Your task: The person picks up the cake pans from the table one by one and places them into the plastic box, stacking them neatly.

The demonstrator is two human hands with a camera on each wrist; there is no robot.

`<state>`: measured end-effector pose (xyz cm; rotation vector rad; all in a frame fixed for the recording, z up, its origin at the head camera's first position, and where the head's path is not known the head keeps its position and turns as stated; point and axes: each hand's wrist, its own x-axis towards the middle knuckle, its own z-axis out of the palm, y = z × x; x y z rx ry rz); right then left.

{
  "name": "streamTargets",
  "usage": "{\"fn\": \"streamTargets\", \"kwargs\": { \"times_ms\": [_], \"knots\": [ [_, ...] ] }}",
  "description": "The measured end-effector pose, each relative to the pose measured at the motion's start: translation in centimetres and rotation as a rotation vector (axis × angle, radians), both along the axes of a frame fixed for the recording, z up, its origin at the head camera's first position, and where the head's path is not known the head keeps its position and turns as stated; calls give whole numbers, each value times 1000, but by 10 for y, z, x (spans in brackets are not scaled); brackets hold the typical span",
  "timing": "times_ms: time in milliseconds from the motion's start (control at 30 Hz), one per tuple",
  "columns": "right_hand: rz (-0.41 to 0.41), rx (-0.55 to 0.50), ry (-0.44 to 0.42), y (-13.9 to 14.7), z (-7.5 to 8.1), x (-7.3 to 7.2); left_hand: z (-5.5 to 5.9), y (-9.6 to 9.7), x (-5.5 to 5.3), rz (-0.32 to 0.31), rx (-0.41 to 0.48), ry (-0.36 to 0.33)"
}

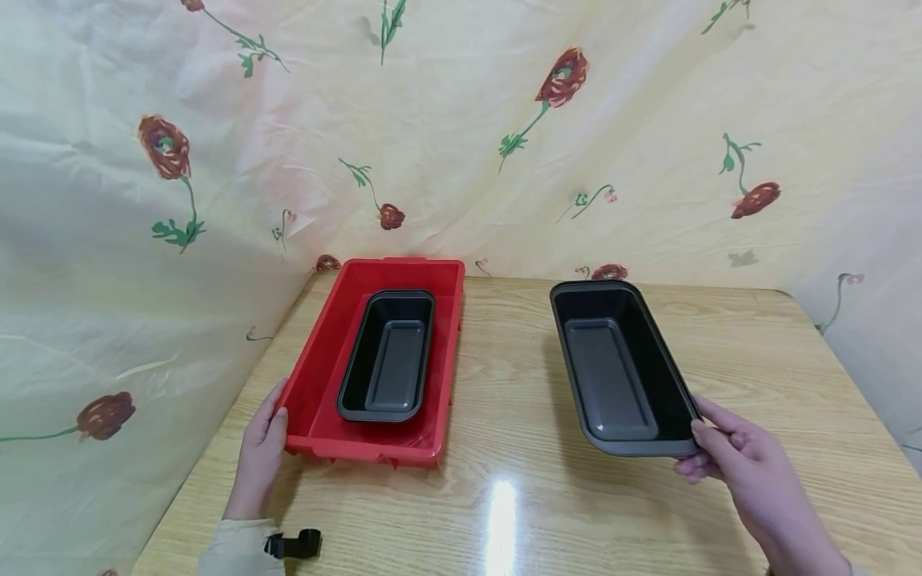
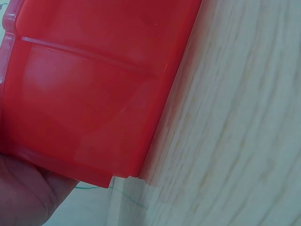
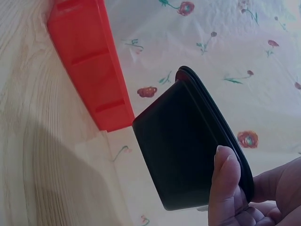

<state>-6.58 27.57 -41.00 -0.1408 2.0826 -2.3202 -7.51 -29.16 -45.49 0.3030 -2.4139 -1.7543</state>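
A red plastic tray [image 1: 310, 400] stands on the left of the table, and a dark loaf pan [image 1: 396, 368] lies inside it. My left hand [image 1: 261, 448] grips the tray's near left corner, thumb over the rim; the left wrist view shows the hand [image 2: 28, 193] at the tray's wall. On the right, my right hand [image 1: 749, 472] pinches the near right corner of a second dark loaf pan [image 1: 608, 376], held above the table with its opening up and its shadow below. In the right wrist view, fingers [image 3: 225, 179] press its outer wall beneath the rim.
The wooden table [image 1: 504, 384] stretches between the tray and the held pan. Behind and to the left hangs a pale cloth [image 1: 446, 120] with red flowers. A black strap [image 1: 294, 544] circles the left wrist.
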Motion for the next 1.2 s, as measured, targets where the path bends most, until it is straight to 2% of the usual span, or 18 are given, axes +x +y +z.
{"fn": "streamTargets", "kwargs": {
  "times_ms": [433,667,900,1200],
  "knots": [
    [11,13,-7,-18,4,-3,0,-1,0,-1,-3,-2],
    [17,-1,0,-28,5,-5,0,0,0,-1,23,-1],
    [28,37,-16,-38,7,-8,0,0,-1,0,40,18],
    [41,38,-16,-53,11,-9,0,0,-1,-5,23,18]
  ]
}}
